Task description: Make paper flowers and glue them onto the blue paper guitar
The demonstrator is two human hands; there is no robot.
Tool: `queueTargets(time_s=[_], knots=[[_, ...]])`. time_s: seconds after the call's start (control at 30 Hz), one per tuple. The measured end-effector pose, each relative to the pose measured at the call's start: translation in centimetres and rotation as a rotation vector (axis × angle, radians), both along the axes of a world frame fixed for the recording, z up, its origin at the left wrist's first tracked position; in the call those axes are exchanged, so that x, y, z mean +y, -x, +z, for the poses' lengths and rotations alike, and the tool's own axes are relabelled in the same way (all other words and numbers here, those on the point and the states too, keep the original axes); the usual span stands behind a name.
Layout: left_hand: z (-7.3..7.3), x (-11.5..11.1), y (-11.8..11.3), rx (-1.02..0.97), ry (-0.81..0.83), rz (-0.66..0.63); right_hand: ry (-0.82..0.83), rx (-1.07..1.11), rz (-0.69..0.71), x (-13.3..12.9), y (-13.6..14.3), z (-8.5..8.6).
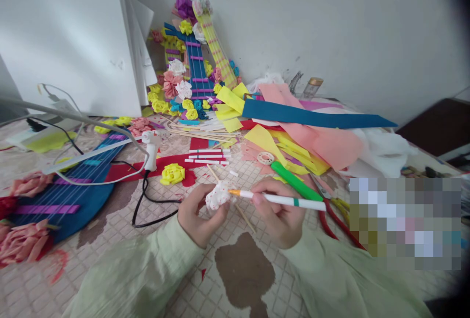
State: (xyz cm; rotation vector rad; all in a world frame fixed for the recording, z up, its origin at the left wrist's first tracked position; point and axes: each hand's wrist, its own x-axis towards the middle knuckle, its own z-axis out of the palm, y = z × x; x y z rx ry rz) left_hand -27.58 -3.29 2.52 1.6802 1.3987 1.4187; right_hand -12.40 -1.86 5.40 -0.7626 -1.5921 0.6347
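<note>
My left hand [200, 215] is closed around a white paper flower [217, 197] speckled with small red or orange dots. My right hand [281, 212] grips a white marker [281, 201] with a green band. Its orange tip end points left and meets or nearly meets the flower's right edge; exact contact is hard to tell. A small white cap [233, 173] lies just beyond the flower. Thin wooden sticks [245, 218] show beside and behind it. Three more white markers [209, 157] rest farther back, close to a yellow paper flower [172, 174].
A white glue gun [150, 149] with a black cord stands left. A blue paper guitar [88, 195] lies at far left; decorated guitars [198, 63] lean on the wall. Crepe paper strips [319, 114] pile up back right. Green-handled tool [296, 183] and red-handled scissors [326, 222] lie right.
</note>
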Motion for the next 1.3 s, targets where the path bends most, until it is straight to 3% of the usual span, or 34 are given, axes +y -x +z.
queueTargets(time_s=[0.2, 0.37, 0.53, 1.0, 1.3], knots=[[0.27, -0.04, -0.03, -0.008, 0.009, 0.01, -0.06, 0.147, -0.069, 0.23, 0.04, -0.27], [0.05, 0.0, 0.0, -0.024, 0.01, -0.008, 0.046, 0.034, -0.027, 0.22, 0.0, -0.41], [0.09, -0.05, 0.09, -0.031, 0.014, -0.005, -0.069, 0.162, -0.064, 0.22, 0.09, -0.4], [0.67, -0.3, 0.16, 0.094, -0.024, 0.052, 0.01, -0.017, 0.116, -0.47, 0.26, -0.47], [0.63, -0.24, 0.24, 0.101, -0.029, 0.057, 0.017, -0.027, 0.066, -0.4, 0.06, -0.31]])
